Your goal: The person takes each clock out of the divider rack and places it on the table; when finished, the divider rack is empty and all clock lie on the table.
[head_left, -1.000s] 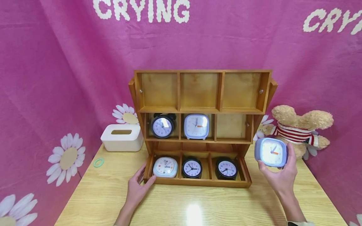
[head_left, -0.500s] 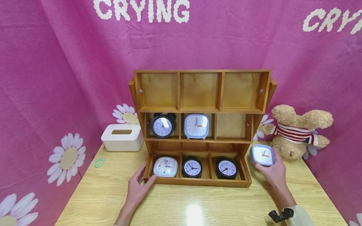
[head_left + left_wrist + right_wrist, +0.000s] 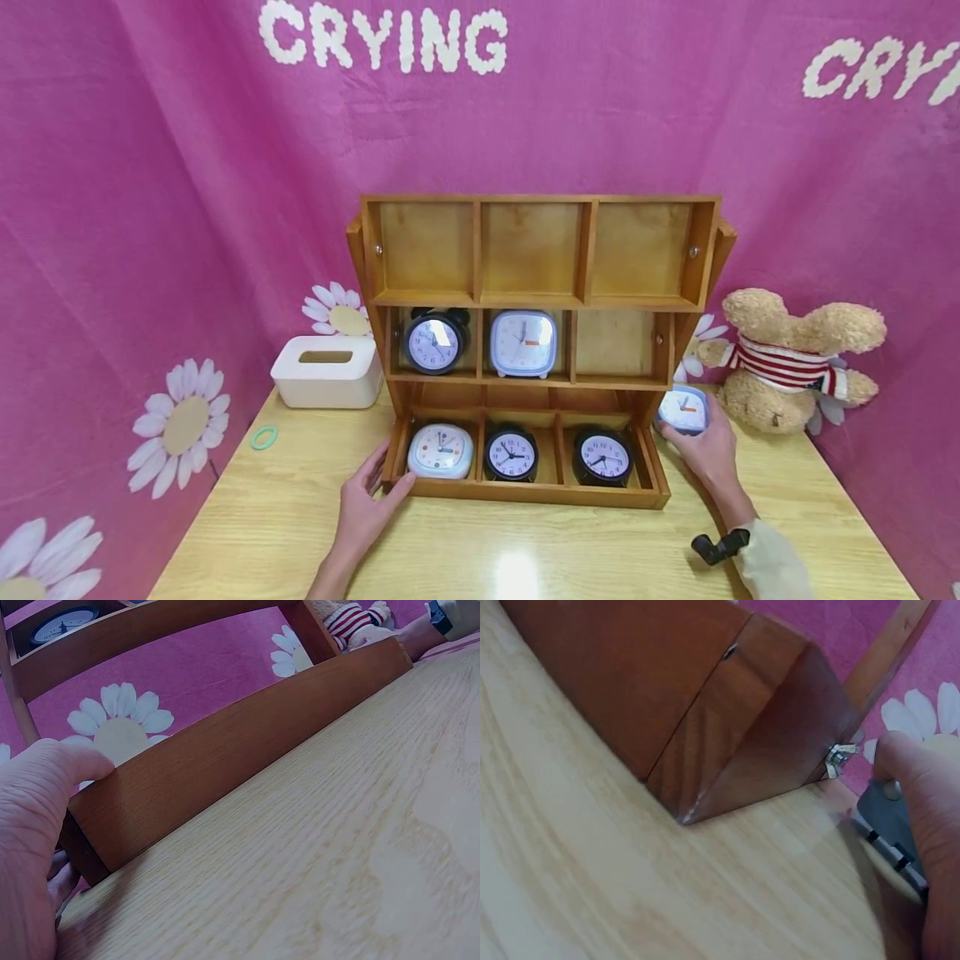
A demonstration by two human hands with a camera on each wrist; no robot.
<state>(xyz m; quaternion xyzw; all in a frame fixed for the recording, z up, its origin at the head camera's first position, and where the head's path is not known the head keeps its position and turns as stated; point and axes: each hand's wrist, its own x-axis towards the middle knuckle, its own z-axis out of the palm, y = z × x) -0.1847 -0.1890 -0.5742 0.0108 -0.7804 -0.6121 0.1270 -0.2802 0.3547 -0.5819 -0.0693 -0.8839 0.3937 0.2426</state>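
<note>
In the head view a brown wooden shelf (image 3: 525, 493) with three tiers of compartments stands mid-table. My left hand (image 3: 365, 504) grips its front left corner, the thumb (image 3: 86, 761) over the front board's top edge and the fingers round the side. Right of the shelf, my right hand (image 3: 711, 450) holds a blue square alarm clock (image 3: 683, 408) low over the table, its white face upward; the right wrist view shows its grey-looking edge (image 3: 892, 847) beside the thumb. In the bottom tier sit a light-blue clock (image 3: 440, 451) and two black clocks (image 3: 512, 455). The middle tier holds a black twin-bell clock (image 3: 433, 343) and another blue square clock (image 3: 522, 343).
A plush toy (image 3: 780, 408) in a striped top sits behind the right hand. At the left are a white tissue box (image 3: 326, 387) and a green ring (image 3: 264, 437). A wing nut (image 3: 838, 758) juts from the shelf's right side. A pink curtain (image 3: 540, 142) hangs behind.
My right hand has carried the blue clock leftward, away from me and down beside the shelf, tipping its face up. The left hand has stayed on the corner.
</note>
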